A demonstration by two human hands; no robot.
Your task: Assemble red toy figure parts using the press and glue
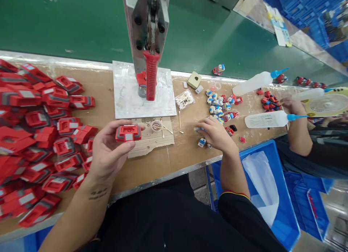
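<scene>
My left hand is closed round a red plastic toy part with grey trim and a recess in its top, held above a torn cardboard sheet. At the right, my right hand is low over the table, its fingers bent and drawn together on a small white-and-blue toy part, which they partly cover. Another white-and-blue toy part lies just below those fingers. Beyond this hand is a loose pile of small white, blue and red parts.
Many red parts are heaped at the left. A hand press with a red handle stands on a white plate. Cotton swabs, a small round dish and squeeze bottles lie about. At right, a co-worker's hand reaches in.
</scene>
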